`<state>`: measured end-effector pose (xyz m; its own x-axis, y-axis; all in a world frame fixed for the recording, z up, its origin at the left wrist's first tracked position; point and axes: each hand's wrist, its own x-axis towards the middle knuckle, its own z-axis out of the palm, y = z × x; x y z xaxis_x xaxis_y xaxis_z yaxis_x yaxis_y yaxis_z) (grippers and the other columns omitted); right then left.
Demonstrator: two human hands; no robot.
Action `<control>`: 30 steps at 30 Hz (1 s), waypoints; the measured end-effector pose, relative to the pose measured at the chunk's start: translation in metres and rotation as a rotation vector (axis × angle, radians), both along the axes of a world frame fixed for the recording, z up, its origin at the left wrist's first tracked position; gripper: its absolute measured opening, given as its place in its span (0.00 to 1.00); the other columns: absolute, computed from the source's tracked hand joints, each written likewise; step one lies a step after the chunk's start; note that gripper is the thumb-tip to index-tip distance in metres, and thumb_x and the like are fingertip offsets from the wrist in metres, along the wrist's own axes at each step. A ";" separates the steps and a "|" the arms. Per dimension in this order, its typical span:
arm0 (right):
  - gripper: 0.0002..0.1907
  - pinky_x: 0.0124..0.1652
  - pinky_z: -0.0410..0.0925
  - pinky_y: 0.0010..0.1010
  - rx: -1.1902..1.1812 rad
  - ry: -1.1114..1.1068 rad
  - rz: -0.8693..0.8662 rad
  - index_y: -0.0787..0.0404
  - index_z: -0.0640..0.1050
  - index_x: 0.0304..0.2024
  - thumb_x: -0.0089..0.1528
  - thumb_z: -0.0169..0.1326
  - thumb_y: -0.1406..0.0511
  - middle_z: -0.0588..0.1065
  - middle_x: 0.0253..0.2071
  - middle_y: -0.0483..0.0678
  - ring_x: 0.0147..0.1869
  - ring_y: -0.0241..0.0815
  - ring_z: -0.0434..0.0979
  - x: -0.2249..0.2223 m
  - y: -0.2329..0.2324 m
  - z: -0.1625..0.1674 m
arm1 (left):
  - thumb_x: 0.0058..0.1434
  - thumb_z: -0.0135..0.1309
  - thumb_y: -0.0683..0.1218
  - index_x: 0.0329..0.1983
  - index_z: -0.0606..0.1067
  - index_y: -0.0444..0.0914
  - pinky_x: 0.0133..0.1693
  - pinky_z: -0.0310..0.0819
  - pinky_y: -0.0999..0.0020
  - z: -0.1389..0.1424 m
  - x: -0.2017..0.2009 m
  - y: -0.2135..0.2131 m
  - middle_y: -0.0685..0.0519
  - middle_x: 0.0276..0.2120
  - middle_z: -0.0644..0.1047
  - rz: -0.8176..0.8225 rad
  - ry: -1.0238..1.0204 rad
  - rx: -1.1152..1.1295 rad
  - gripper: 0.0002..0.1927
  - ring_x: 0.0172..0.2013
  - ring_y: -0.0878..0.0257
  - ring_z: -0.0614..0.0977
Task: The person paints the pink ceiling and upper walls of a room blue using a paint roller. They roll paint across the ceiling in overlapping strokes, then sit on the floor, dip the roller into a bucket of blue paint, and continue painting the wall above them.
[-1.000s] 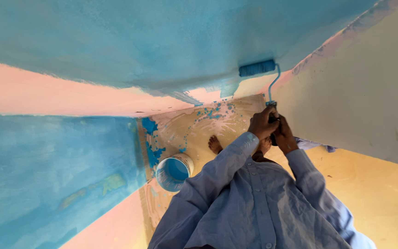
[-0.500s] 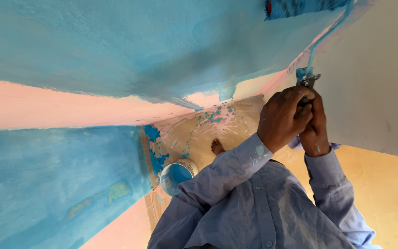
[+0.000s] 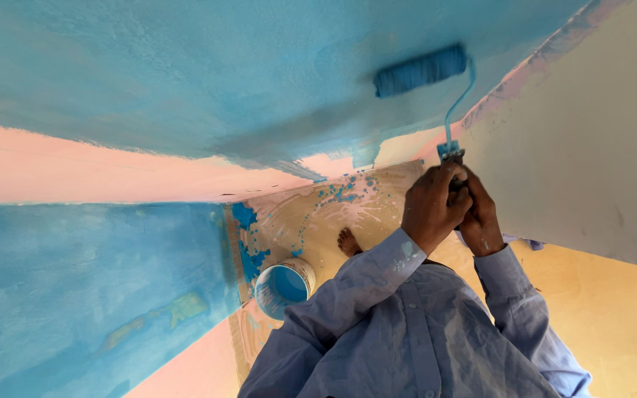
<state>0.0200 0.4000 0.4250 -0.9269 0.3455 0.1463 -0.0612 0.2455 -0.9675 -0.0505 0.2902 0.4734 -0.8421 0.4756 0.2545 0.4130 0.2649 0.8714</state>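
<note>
Roller [image 3: 420, 71]: it is up on the blue wall, the sleeve lying flat against the wet paint, far above my hands. Its thin bent wire frame comes down to the handle.

Handle [image 3: 452, 153]: only the top end shows above my fingers; the rest is hidden inside my grip.

Left hand [image 3: 433, 208]: closed tight around the handle, knuckles to the camera.

Right hand [image 3: 479, 218]: wrapped on the same handle, pressed against the left one, so both hands are together.

Weight: I judge it light, but a sleeve soaked with paint pulls a little at the far end.

Stiffness: the sleeve looks soft and spongy; the wire frame seems stiff, maybe with some spring.

Grip: the handle may be slippery where paint has run down. The best place to hold is low on the handle, never on the wire.

Bucket [image 3: 284, 287]: it stands on the floor below, left of my foot [image 3: 348, 241], with blue paint inside.

Floor [image 3: 311, 214]: splashed with blue drops near the wall.
</note>
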 end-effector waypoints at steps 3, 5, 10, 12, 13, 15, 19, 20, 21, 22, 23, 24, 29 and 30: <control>0.28 0.47 0.67 0.26 -0.014 0.055 0.006 0.66 0.64 0.72 0.68 0.40 0.74 0.72 0.48 0.48 0.47 0.36 0.71 -0.007 -0.010 0.042 | 0.58 0.57 0.43 0.51 0.71 0.41 0.41 0.76 0.54 0.040 -0.006 -0.008 0.48 0.37 0.76 0.020 0.069 0.014 0.17 0.39 0.49 0.81; 0.26 0.45 0.67 0.25 0.018 0.068 -0.017 0.65 0.64 0.72 0.69 0.39 0.73 0.73 0.46 0.46 0.46 0.35 0.71 -0.012 -0.018 0.064 | 0.58 0.57 0.43 0.52 0.71 0.41 0.42 0.76 0.54 0.063 -0.010 -0.015 0.48 0.39 0.76 0.028 0.124 0.051 0.18 0.41 0.49 0.80; 0.25 0.44 0.68 0.24 0.082 0.064 -0.067 0.66 0.64 0.70 0.70 0.40 0.70 0.74 0.46 0.45 0.45 0.34 0.73 -0.020 -0.033 0.068 | 0.56 0.58 0.44 0.53 0.70 0.41 0.43 0.76 0.54 0.073 -0.019 -0.029 0.47 0.40 0.76 0.007 0.148 0.047 0.21 0.41 0.49 0.80; 0.26 0.47 0.67 0.25 0.076 0.060 -0.054 0.67 0.65 0.71 0.69 0.42 0.70 0.73 0.48 0.47 0.48 0.36 0.72 -0.017 -0.036 0.052 | 0.59 0.58 0.44 0.51 0.70 0.42 0.44 0.76 0.54 0.062 -0.019 -0.032 0.47 0.41 0.76 -0.011 0.136 0.038 0.18 0.42 0.49 0.80; 0.27 0.48 0.67 0.25 0.074 0.060 -0.048 0.67 0.65 0.71 0.68 0.43 0.70 0.72 0.49 0.48 0.50 0.36 0.71 -0.014 -0.037 0.043 | 0.59 0.58 0.44 0.51 0.70 0.42 0.43 0.76 0.55 0.055 -0.018 -0.033 0.48 0.40 0.77 -0.038 0.085 0.020 0.17 0.41 0.49 0.81; 0.27 0.50 0.68 0.26 0.019 0.043 -0.029 0.68 0.64 0.71 0.68 0.43 0.69 0.72 0.50 0.48 0.52 0.37 0.72 -0.008 -0.038 0.027 | 0.58 0.57 0.44 0.50 0.70 0.42 0.41 0.77 0.56 0.045 -0.013 -0.034 0.49 0.37 0.77 -0.089 -0.027 -0.017 0.17 0.39 0.51 0.82; 0.26 0.51 0.68 0.26 -0.023 0.015 -0.038 0.68 0.65 0.70 0.69 0.43 0.69 0.72 0.51 0.48 0.53 0.37 0.72 -0.002 -0.037 0.020 | 0.56 0.58 0.44 0.52 0.70 0.42 0.41 0.76 0.55 0.042 -0.005 -0.031 0.49 0.39 0.76 -0.018 0.018 -0.026 0.20 0.38 0.50 0.81; 0.26 0.51 0.68 0.26 -0.029 0.036 -0.053 0.68 0.65 0.70 0.69 0.43 0.68 0.72 0.51 0.48 0.52 0.37 0.71 -0.003 -0.038 0.023 | 0.56 0.58 0.44 0.53 0.70 0.42 0.41 0.76 0.55 0.046 -0.004 -0.031 0.49 0.39 0.76 0.003 0.063 -0.015 0.21 0.38 0.50 0.80; 0.26 0.50 0.68 0.25 -0.036 0.055 -0.070 0.68 0.65 0.71 0.70 0.42 0.68 0.72 0.52 0.48 0.51 0.37 0.71 -0.004 -0.038 0.029 | 0.55 0.58 0.44 0.54 0.70 0.42 0.41 0.76 0.55 0.050 -0.004 -0.031 0.49 0.39 0.75 0.023 0.107 -0.005 0.22 0.38 0.50 0.80; 0.26 0.49 0.67 0.25 -0.043 0.075 -0.087 0.68 0.64 0.71 0.70 0.42 0.68 0.72 0.52 0.48 0.50 0.36 0.71 -0.005 -0.038 0.036 | 0.55 0.58 0.44 0.55 0.70 0.41 0.40 0.75 0.54 0.056 -0.004 -0.031 0.48 0.39 0.75 0.023 0.115 -0.005 0.23 0.38 0.50 0.80; 0.26 0.49 0.67 0.25 0.016 0.079 -0.098 0.68 0.65 0.71 0.70 0.42 0.68 0.72 0.52 0.48 0.50 0.37 0.71 -0.005 -0.038 0.044 | 0.54 0.59 0.45 0.56 0.69 0.41 0.39 0.75 0.54 0.061 -0.005 -0.031 0.48 0.39 0.75 0.021 0.124 -0.005 0.24 0.38 0.49 0.79; 0.25 0.50 0.67 0.26 0.076 0.083 -0.111 0.68 0.66 0.70 0.71 0.42 0.68 0.73 0.52 0.49 0.51 0.37 0.71 -0.005 -0.037 0.052 | 0.54 0.59 0.45 0.57 0.69 0.41 0.39 0.74 0.54 0.066 -0.006 -0.030 0.48 0.38 0.74 0.018 0.132 -0.004 0.26 0.37 0.49 0.79; 0.25 0.47 0.67 0.28 0.169 0.061 -0.133 0.69 0.66 0.70 0.70 0.43 0.68 0.72 0.51 0.51 0.48 0.39 0.71 -0.006 -0.035 0.064 | 0.57 0.58 0.45 0.52 0.70 0.42 0.38 0.75 0.56 0.072 -0.011 -0.027 0.50 0.36 0.74 -0.042 0.042 0.003 0.20 0.36 0.52 0.80; 0.26 0.46 0.67 0.28 0.164 0.012 -0.146 0.69 0.67 0.70 0.70 0.44 0.68 0.72 0.47 0.51 0.46 0.39 0.71 -0.005 -0.035 0.061 | 0.56 0.58 0.45 0.52 0.70 0.42 0.38 0.75 0.55 0.068 -0.011 -0.026 0.49 0.36 0.75 -0.049 0.013 -0.016 0.20 0.35 0.52 0.80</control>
